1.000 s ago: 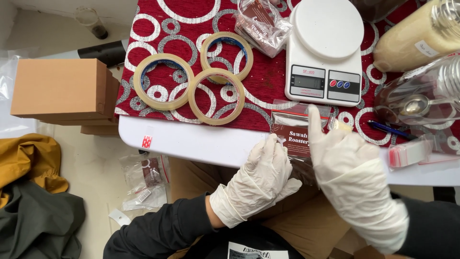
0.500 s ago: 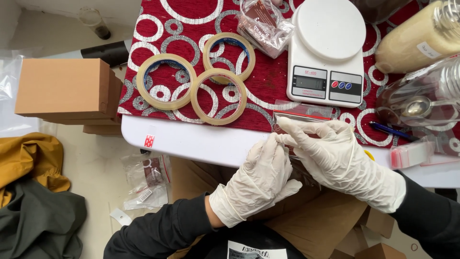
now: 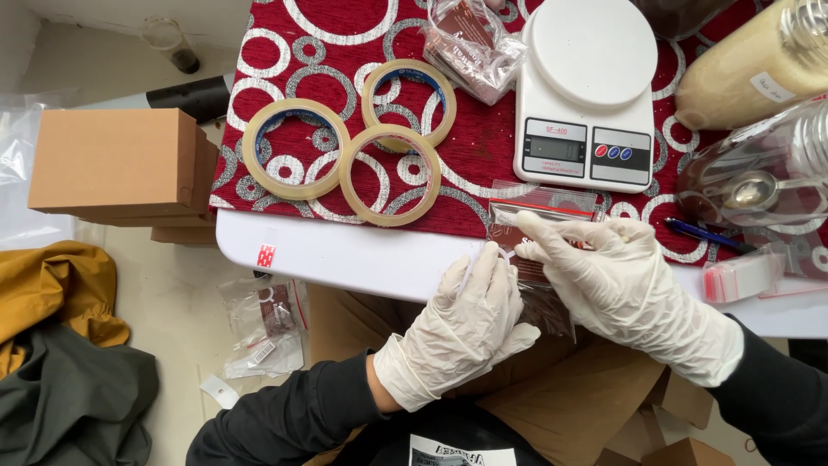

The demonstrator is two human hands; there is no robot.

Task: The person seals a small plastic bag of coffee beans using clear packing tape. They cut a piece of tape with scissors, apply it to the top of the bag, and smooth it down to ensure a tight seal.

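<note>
both gloved. left hand [image 3: 470,324] pinching the pouch's [image 3: 535,250] near edge, fingers together on the plastic, to steady it. right hand [image 3: 625,285] pressing down across its top, fingers closed on the strip, seemingly to keep the mouth flat. pouch lying at the table [image 3: 345,259] edge, just before the scale [image 3: 586,95], part hanging over the box [image 3: 552,406] below. three tape rolls [image 3: 345,147] resting on the red cloth [image 3: 483,147], well apart from the hands.

Clear zip pouch [image 3: 539,259], red label, at table edge; grey scale screen [image 3: 558,148] behind.
</note>
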